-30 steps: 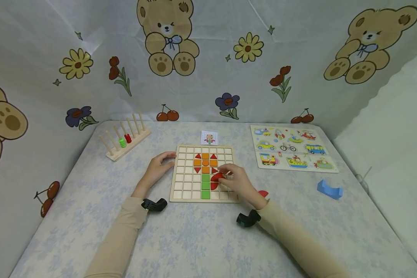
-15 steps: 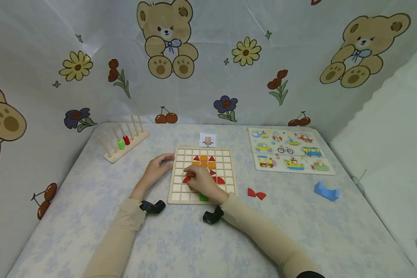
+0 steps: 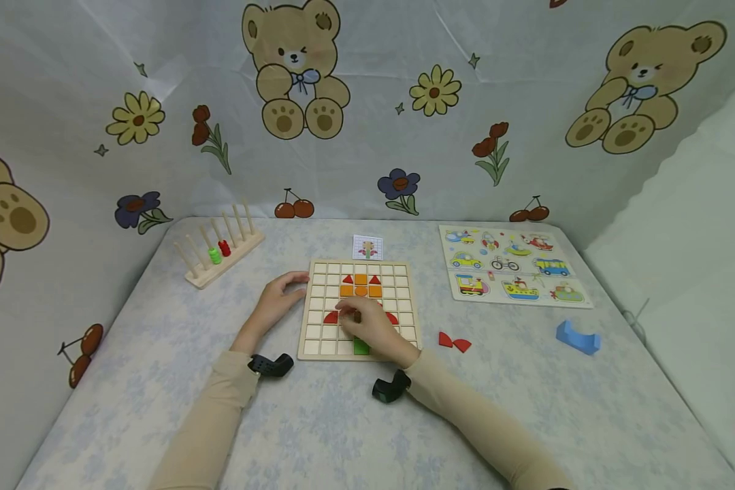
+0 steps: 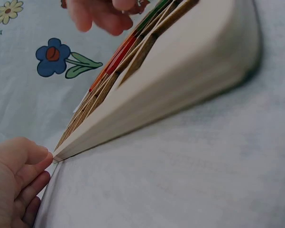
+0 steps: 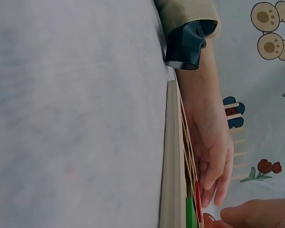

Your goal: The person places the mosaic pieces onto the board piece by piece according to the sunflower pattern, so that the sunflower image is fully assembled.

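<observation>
A square wooden grid board (image 3: 312, 332) lies on the table. Orange squares, red triangles, green squares (image 3: 361, 347) and red quarter-circle pieces (image 3: 331, 317) sit in its cells. My left hand (image 3: 275, 303) rests at the board's left edge, its fingertips right at the far corner in the left wrist view. Over the middle of the board is my right hand (image 3: 372, 327), fingers bent towards the thumb just right of the left red quarter-circle. It covers some of the green squares. I cannot tell whether a piece is between its fingertips.
Two loose red quarter-circles (image 3: 453, 341) lie right of the board. A small pattern card (image 3: 367, 248) is behind it. Further off are a peg stand (image 3: 225, 258) with green and red beads, a vehicle picture puzzle (image 3: 514, 265) and a blue curved block (image 3: 578, 337).
My right hand has gone from the board's right side to its left, then slightly back rightwards. A red quarter-circle now shows in a left cell. My left hand has stayed put.
</observation>
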Available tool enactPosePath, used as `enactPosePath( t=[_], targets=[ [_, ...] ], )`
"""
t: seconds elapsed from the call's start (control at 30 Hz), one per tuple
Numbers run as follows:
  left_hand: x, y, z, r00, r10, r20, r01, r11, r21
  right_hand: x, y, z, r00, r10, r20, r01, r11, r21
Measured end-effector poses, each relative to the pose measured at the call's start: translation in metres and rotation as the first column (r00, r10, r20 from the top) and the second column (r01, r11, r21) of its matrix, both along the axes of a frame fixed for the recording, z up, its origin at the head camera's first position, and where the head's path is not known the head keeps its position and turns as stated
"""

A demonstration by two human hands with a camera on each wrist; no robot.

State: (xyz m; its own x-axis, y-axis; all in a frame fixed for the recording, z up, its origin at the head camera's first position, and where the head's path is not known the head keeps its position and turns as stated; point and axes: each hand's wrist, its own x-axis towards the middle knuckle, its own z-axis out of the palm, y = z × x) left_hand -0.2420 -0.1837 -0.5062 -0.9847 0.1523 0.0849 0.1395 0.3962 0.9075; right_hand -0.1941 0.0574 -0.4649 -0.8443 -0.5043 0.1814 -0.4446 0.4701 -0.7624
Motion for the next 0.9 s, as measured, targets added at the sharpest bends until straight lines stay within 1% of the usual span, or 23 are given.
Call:
enactPosePath(
  t=[0.1, 0.27, 0.4, 0.47, 0.57, 0.67, 0.73, 0.9],
  targets=[
    [0.000, 0.000, -0.001, 1.000, -0.001, -0.004, 0.001, 1.000, -0.001, 0.006, 0.021, 0.000, 0.999, -0.033, 0.003, 0.033, 0.999, 0.005],
    [0.000, 0.000, -0.002, 1.000, 0.000, -0.009, 0.000, 1.000, -0.004, 0.016, 0.066, 0.005, 0.991, -0.133, 0.033, 0.132, 0.991, 0.022],
    [-0.001, 0.000, -0.003, 1.000, 0.002, -0.014, -0.002, 1.000, -0.007, 0.023, 0.107, 0.007, 0.980, -0.200, 0.018, 0.198, 0.977, 0.080],
    [-0.001, 0.000, -0.003, 1.000, 0.004, -0.011, -0.004, 1.000, -0.007, 0.026, 0.126, 0.005, 0.974, -0.225, 0.004, 0.223, 0.968, 0.115],
    [0.000, 0.000, -0.002, 1.000, 0.009, -0.003, -0.009, 1.000, -0.011, 0.033, 0.149, 0.002, 0.963, -0.269, 0.007, 0.265, 0.954, 0.142],
    [0.000, 0.001, -0.001, 1.000, 0.008, 0.000, -0.008, 1.000, -0.012, 0.038, 0.165, 0.000, 0.959, -0.283, -0.005, 0.280, 0.946, 0.161],
    [0.000, 0.001, 0.000, 1.000, 0.007, 0.003, -0.007, 1.000, -0.007, 0.040, 0.171, -0.001, 0.961, -0.276, -0.023, 0.276, 0.947, 0.167],
    [0.000, 0.000, 0.000, 1.000, 0.012, 0.010, -0.012, 1.000, -0.005, 0.041, 0.173, -0.006, 0.964, -0.260, -0.048, 0.264, 0.951, 0.162]
  ],
)
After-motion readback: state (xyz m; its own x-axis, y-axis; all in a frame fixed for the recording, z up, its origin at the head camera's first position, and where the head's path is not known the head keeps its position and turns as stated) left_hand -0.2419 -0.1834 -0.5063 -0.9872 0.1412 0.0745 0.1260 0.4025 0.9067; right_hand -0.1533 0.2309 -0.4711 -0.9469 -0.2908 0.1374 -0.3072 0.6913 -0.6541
